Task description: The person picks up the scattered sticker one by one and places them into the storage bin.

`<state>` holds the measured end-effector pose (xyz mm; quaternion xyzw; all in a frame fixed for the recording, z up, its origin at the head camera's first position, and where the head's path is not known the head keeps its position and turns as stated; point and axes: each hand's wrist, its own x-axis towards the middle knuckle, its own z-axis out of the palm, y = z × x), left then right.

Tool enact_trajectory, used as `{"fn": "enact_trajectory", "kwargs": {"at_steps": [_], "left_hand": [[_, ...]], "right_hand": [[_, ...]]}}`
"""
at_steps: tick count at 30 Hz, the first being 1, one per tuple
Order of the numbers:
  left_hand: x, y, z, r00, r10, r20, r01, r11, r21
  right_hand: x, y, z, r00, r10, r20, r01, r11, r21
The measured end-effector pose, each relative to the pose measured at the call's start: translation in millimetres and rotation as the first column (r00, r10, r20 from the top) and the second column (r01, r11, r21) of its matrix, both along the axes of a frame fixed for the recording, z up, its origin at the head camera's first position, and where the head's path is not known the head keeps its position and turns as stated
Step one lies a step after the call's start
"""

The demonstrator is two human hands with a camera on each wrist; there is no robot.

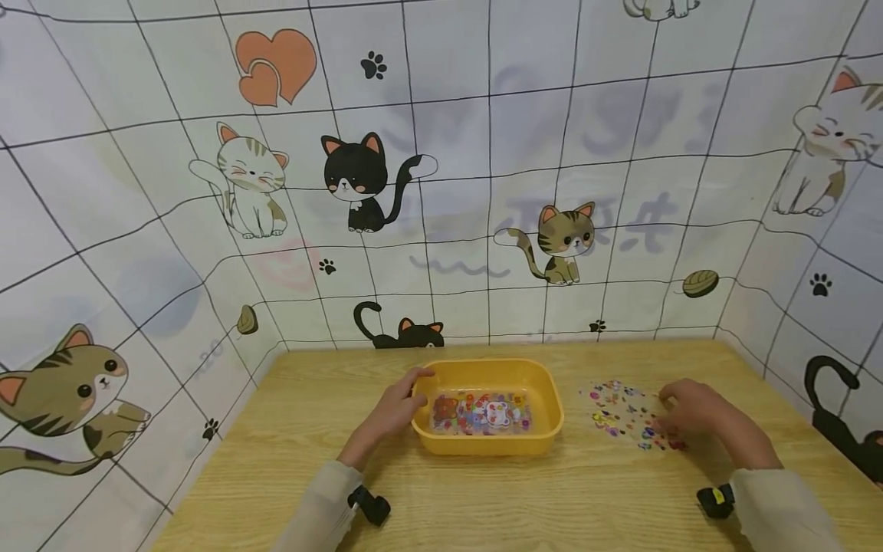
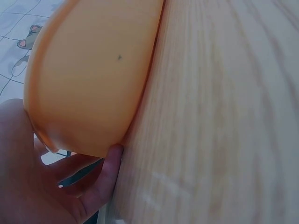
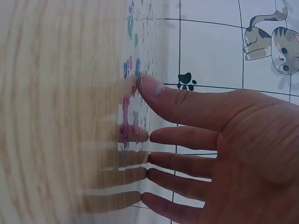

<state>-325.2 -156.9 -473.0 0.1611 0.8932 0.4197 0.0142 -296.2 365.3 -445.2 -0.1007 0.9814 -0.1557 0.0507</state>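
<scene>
In the head view, a yellow plastic basin [image 1: 487,444] stands on the table with colourful cartoon stickers [image 1: 483,414] lying flat on its floor. My left hand [image 1: 400,402] holds the basin's left end. The left wrist view shows the thumb at the rim and fingers of that hand [image 2: 70,182] bent under the basin's outer wall [image 2: 93,84]. To the basin's right lies a patch of small, bright stickers [image 1: 624,410]. Over its right side is my right hand [image 1: 697,414]. In the right wrist view its fingers [image 3: 187,140] are nearly straight, fingertips right at the stickers [image 3: 126,116].
The wood-grain table [image 1: 331,429] ends at the back against a white wall covering [image 1: 455,215] with cats and grid lines. Similar covering rises at the left and right sides. A small black device [image 1: 369,506] sits on the left wrist, another [image 1: 716,501] on the right.
</scene>
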Motion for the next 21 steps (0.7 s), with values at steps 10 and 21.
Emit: {"fn": "enact_trajectory", "kwargs": {"at_steps": [10, 21], "left_hand": [[-0.2, 0.9, 0.9, 1.0, 0.004, -0.004, -0.004, 1.0, 0.004], [1.5, 0.6, 1.1, 1.0, 0.003, -0.002, -0.003, 1.0, 0.006]], "right_hand": [[-3.0, 1.8, -2.7, 1.0, 0.008, 0.009, -0.008, 1.0, -0.009], [0.1, -6.1, -0.2, 0.999, -0.028, 0.035, 0.029, 1.0, -0.01]]}}
